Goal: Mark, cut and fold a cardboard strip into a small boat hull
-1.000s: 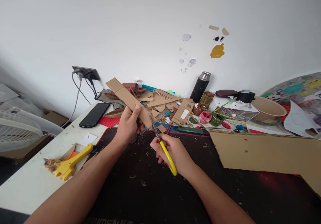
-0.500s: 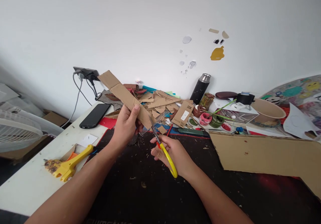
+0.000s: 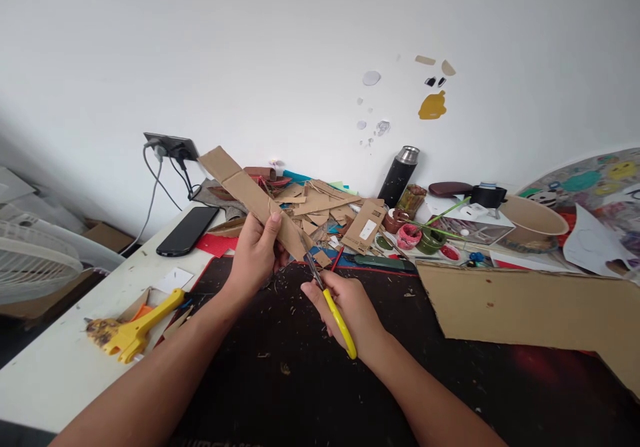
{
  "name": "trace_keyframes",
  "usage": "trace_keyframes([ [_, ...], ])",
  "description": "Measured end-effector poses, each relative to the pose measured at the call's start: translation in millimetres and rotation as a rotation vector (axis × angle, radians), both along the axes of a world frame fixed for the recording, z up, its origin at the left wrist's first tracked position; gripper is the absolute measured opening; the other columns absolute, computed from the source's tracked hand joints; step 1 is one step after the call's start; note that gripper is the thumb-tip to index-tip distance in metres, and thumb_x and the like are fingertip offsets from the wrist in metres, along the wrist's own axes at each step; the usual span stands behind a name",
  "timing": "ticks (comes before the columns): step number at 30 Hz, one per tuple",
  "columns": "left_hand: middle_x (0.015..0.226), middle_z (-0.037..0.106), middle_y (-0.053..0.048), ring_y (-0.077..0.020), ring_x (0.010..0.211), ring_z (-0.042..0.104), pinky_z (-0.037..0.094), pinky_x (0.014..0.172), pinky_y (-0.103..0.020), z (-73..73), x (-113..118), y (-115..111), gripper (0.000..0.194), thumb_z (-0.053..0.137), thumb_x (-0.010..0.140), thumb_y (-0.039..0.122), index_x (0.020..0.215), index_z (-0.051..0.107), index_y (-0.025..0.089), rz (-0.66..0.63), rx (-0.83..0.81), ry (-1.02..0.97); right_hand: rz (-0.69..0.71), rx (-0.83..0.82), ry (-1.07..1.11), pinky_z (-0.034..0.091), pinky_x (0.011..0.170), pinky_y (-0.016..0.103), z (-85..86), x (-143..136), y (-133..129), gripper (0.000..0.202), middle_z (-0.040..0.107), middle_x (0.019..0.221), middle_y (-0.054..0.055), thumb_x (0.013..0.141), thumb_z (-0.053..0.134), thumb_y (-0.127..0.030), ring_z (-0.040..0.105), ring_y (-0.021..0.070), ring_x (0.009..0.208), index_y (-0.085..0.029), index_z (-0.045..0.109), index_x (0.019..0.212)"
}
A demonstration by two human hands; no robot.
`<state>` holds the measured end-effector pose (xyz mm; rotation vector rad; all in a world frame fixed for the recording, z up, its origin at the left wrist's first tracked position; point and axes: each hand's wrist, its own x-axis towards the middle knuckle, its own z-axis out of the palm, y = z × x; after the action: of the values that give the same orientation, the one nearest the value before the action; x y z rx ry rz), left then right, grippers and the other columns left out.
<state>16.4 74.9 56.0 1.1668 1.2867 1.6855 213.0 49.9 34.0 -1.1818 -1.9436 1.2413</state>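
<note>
A creased cardboard strip [image 3: 247, 192] slants above the front of a scrap pile, its lower end at the blades of yellow-handled scissors [image 3: 341, 325]. The left hand [image 3: 254, 252] has its grip pinched on the strip, thumb on top, while the right hand [image 3: 354, 308] has its grip wrapped around the scissors' handles. Beneath both lies a black mat [image 3: 285, 403] flecked with debris, and just beyond spread cardboard scraps [image 3: 325, 200] and a brown packet [image 3: 361, 228] with a white label. A pink paint jar [image 3: 410, 235] stands near a black thermos [image 3: 398, 181], which leans by the white wall [image 3: 250, 53]. To the right, a large cardboard sheet [image 3: 520, 307] overlaps the mat; to the left, a yellow glue gun [image 3: 137, 330] and a black phone-like device [image 3: 187, 231] rest on the white desk [image 3: 43, 383], near a fan [image 3: 33, 260].
</note>
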Motion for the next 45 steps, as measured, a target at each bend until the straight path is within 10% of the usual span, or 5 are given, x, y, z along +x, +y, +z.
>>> trace_keyframes([
  [37, 0.051, 0.055, 0.01, -0.0129, 0.031, 0.05, 0.03, 0.029, -0.02, -8.8, 0.0, 3.7, 0.046, 0.064, 0.097, 0.068, 0.098, 0.044, 0.026, 0.003, -0.03, 0.024, -0.079, 0.242, -0.21, 0.03, 0.055, 0.027, 0.0, -6.1, 0.6, 0.027, 0.05, 0.055, -0.002, 0.097, 0.055, -0.035, 0.04, 0.0131, 0.048, -0.023, 0.051, 0.073],
  [45, 0.05, 0.052, 0.011, -0.0133, 0.031, 0.05, 0.031, 0.027, -0.02, -9.6, -1.0, 6.0, 0.047, 0.065, 0.097, 0.068, 0.098, 0.042, 0.027, -0.011, -0.015, -0.001, 0.022, 0.142, -0.106, 0.038, 0.056, 0.024, 4.9, 1.2, 4.1, 0.027, 0.061, 0.059, -0.002, 0.101, 0.06, -0.042, 0.059, 0.0148, 0.052, -0.023, 0.062, 0.082],
])
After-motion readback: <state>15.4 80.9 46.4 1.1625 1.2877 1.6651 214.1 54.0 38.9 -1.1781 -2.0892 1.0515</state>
